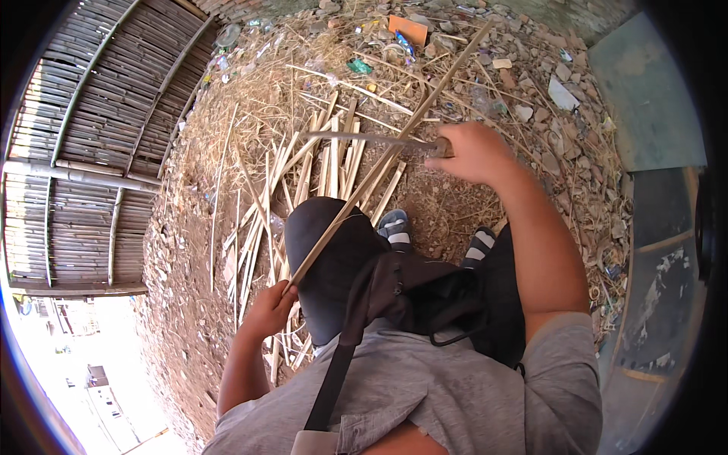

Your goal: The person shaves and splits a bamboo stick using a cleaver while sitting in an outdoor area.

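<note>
My left hand (269, 312) grips the near end of a long, pale bamboo strip (453, 72) beside my left knee. Slanting up and away to the right, the strip passes over my dark-clad thigh. In my right hand (476, 154) is the short handle of a long-bladed knife (349, 136), its narrow blade pointing left. Blade and strip cross just left of my right fist; whether the edge touches or bites into the strip I cannot tell. Beyond and beneath my left knee lies a loose heap of split bamboo strips (334, 163).
Rubble, straw and litter cover the ground, with an orange piece (408, 30) and green plastic (360, 67) at the far side. A bamboo-slat wall (98, 83) rises on the left. Grey-green boards (644, 98) stand on the right. My sandalled feet (396, 227) rest near the heap.
</note>
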{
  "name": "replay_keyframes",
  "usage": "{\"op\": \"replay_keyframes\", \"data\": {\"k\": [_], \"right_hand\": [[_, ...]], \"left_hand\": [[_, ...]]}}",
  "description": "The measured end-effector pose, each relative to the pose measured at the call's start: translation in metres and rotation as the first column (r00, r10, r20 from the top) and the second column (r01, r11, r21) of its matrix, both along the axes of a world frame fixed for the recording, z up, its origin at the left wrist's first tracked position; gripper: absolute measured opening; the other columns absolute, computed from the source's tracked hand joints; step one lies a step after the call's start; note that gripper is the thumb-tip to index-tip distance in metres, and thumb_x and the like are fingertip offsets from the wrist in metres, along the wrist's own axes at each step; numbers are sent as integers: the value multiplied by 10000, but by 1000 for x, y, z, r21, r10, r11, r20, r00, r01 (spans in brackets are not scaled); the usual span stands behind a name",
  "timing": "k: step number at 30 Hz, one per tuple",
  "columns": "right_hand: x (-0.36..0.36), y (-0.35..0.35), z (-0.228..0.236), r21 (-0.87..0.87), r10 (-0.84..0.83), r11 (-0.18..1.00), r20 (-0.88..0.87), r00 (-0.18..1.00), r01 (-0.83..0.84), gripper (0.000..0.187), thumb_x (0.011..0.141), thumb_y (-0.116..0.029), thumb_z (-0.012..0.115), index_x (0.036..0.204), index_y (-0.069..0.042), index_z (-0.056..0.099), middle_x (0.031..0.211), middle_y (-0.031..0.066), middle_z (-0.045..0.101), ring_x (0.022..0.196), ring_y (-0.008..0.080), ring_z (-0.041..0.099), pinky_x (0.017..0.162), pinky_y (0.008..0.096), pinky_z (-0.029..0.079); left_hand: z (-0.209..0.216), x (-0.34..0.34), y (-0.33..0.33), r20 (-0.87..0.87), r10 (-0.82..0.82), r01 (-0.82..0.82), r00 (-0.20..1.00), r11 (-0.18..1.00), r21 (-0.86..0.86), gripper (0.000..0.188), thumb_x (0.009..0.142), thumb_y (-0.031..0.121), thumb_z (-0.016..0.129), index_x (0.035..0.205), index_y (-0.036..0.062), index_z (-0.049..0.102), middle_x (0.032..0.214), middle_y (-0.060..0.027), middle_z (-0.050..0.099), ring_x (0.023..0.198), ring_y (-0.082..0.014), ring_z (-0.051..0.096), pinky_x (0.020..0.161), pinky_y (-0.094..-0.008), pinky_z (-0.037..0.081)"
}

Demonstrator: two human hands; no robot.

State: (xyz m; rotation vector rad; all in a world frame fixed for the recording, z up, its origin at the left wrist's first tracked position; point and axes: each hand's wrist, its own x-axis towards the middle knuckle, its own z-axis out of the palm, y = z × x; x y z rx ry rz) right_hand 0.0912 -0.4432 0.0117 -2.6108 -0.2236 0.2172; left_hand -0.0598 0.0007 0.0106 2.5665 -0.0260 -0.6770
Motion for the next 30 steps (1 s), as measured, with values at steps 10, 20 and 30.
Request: {"op": "replay_keyframes", "data": {"k": [10, 20, 30], "right_hand": [[-12, 41, -13, -95, 227, 970, 10, 974, -225, 282, 815, -282, 739, 954, -50, 660, 871, 177, 696, 868, 363, 690, 781, 479, 547], [15, 28, -54, 24, 37, 999, -10, 999, -37, 338, 800, -185, 711, 1092, -21, 673, 937, 217, 705, 882, 365, 702, 791, 481, 546], [30, 0, -65, 146, -248, 953, -133, 960, 266, 348, 799, -129, 662, 1133, -30, 668, 1087, 209, 692, 1017, 354, 676, 872, 434, 545]], "left_hand": [[-8, 6, 0, -212, 115, -153, 971, 973, -173, 375, 1064, 337, 479, 916, 16, 605, 690, -59, 570, 654, -154, 540, 633, -341, 455], [-1, 14, -5, -196, 138, -159, 971, 982, -97, 348, 1037, 321, 529, 933, 1, 618, 700, -171, 623, 656, -331, 620, 636, -427, 475], [3, 8, -17, 148, -51, 42, 988, 997, 67, 315, 1021, 300, 557, 962, 3, 642, 719, -233, 640, 714, -448, 647, 631, -475, 486]]}}
